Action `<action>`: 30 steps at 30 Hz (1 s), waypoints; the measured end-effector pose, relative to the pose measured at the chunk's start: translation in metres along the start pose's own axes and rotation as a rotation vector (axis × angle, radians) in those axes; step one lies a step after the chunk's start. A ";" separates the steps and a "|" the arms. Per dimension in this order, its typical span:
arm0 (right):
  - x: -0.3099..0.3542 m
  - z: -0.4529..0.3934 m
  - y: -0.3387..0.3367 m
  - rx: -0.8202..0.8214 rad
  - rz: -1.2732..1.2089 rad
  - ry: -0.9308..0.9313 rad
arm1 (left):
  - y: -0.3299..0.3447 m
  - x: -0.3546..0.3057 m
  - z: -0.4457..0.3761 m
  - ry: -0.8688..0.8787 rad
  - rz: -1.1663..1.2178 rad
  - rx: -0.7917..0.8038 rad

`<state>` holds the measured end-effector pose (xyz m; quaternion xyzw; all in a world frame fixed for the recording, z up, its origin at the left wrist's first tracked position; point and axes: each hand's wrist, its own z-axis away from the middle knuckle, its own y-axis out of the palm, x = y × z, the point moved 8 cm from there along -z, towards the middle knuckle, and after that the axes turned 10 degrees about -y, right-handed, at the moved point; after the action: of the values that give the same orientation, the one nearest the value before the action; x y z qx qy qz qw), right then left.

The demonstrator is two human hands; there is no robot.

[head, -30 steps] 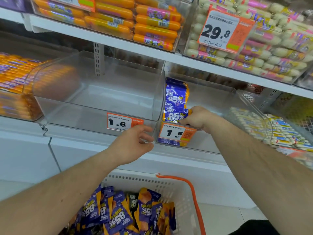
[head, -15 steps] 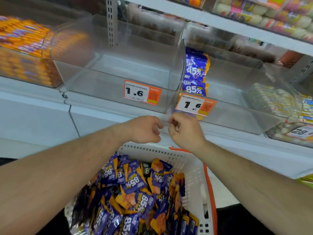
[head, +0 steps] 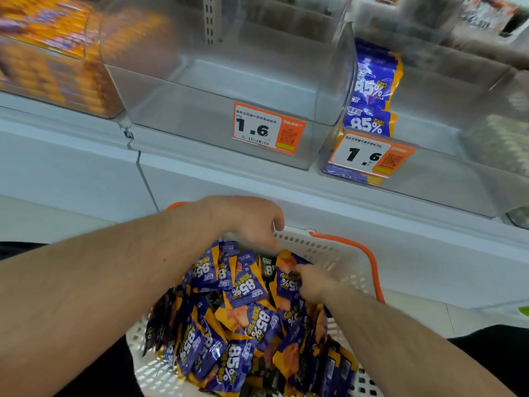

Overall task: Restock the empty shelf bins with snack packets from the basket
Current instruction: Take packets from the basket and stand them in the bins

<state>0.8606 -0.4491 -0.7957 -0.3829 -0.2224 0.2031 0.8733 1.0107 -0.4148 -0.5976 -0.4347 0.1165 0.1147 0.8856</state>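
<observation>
Head view: I read restocking as barely begun. Right bin (head: 429, 116) holds few 85% packets (head: 369, 121) at its left wall; left bin (head: 223, 90) none. Right hand (head: 313, 282) pinches a basket (head: 323, 247) packet; left hand (head: 249, 222) hovers, fingers loosely curled.

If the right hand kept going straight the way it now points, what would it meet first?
Most likely the right hand meets the purple snack packets heaped in the basket; its fingertips seem already at one packet's edge, though blur hides actual contact.
</observation>
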 end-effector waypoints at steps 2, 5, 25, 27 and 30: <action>-0.002 0.000 -0.001 -0.007 0.036 -0.006 | -0.001 0.001 -0.001 -0.001 -0.010 0.001; 0.002 0.002 -0.010 -0.023 0.127 -0.035 | -0.003 0.002 -0.001 -0.003 -0.015 -0.005; 0.040 0.109 -0.204 -0.566 -1.043 -0.187 | -0.046 0.015 0.009 0.023 0.772 -0.230; 0.042 0.116 -0.212 -0.615 -1.145 -0.214 | -0.053 0.014 0.014 0.058 0.970 -0.277; 0.044 0.126 -0.223 -0.648 -1.100 -0.253 | -0.065 0.010 0.022 0.090 1.071 -0.364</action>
<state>0.8692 -0.4923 -0.5396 -0.4303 -0.5370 -0.3074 0.6573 1.0427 -0.4351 -0.5398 -0.4650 0.3367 0.5474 0.6089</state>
